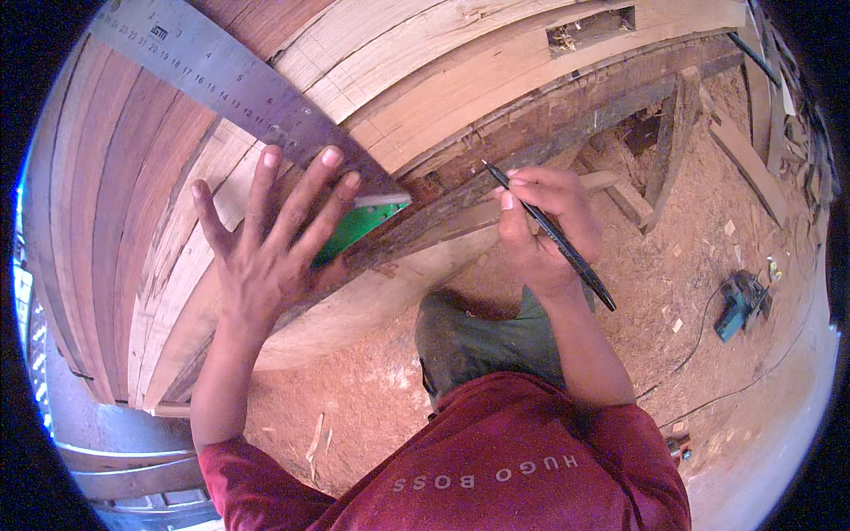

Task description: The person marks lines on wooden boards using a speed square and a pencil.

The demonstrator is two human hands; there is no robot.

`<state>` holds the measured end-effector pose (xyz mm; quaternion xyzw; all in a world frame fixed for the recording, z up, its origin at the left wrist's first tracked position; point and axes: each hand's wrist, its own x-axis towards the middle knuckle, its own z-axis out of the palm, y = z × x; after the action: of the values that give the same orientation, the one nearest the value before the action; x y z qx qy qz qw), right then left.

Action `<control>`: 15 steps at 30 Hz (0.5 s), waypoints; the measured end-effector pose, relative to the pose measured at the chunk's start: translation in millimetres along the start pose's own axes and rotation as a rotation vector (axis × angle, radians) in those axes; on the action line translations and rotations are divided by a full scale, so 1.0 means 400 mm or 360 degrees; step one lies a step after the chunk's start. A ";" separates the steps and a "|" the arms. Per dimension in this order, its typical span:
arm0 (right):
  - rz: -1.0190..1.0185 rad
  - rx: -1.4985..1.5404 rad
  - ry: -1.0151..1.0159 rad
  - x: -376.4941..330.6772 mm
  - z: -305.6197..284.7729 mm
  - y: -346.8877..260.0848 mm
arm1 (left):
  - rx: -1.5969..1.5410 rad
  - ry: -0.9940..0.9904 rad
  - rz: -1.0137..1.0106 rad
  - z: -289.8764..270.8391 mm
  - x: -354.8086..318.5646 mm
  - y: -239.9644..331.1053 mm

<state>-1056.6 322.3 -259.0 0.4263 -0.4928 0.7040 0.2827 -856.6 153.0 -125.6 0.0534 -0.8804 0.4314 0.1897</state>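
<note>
My left hand point(279, 234) lies with its fingers spread over a try square, the fingertips on its wide metal blade point(221, 75). The square's green handle point(361, 230) shows beside my index finger, set against the edge of the wooden planks; part of it is hidden under the hand. In my right hand point(553, 226) a black pen point(567, 248) is pinched between thumb and fingers. Its tip points up and left, near the dark plank edge and apart from the blade. Thin pencil-like lines cross the pale plank point(345, 93) beyond the square.
Reddish planks point(124, 203) stack up on the left. A rectangular mortise point(591, 32) with shavings in it is cut in the far plank. A teal power tool point(739, 305) with a cord lies on the sawdust-covered ground at right. Loose boards point(748, 168) lean at the far right.
</note>
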 end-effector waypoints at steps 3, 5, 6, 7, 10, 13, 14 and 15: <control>-0.0005 0.0061 0.0024 0.006 0.000 -0.006 | -0.0007 -0.0111 -0.0006 -0.020 0.020 0.012; -0.0061 0.0015 0.0001 0.012 -0.004 -0.005 | -0.0009 -0.0117 0.0022 -0.027 0.042 0.017; -0.0067 0.0020 0.0008 0.015 -0.003 -0.006 | -0.0023 -0.0121 0.0057 -0.030 0.055 0.019; 0.0038 0.0097 0.0039 0.018 -0.003 -0.009 | -0.0036 -0.0104 0.0058 -0.031 0.066 0.022; 0.0463 0.0422 0.0165 0.032 -0.013 -0.034 | -0.0113 -0.0087 0.0077 -0.031 0.089 0.029; 0.0878 0.0872 0.0216 0.020 -0.010 -0.038 | -0.0039 0.0090 0.0131 -0.027 0.052 0.035; 0.0997 0.1062 0.0205 0.008 -0.013 -0.028 | -0.0056 0.0097 0.0127 -0.016 0.035 0.053; 0.0999 0.1035 0.0202 -0.003 -0.029 -0.020 | -0.0239 0.0050 0.0183 0.001 0.018 0.082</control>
<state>-1053.4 336.0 -258.2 0.2789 -0.3332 0.8984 -0.0634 -871.7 173.9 -147.4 -0.0183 -0.9087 0.3752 0.1820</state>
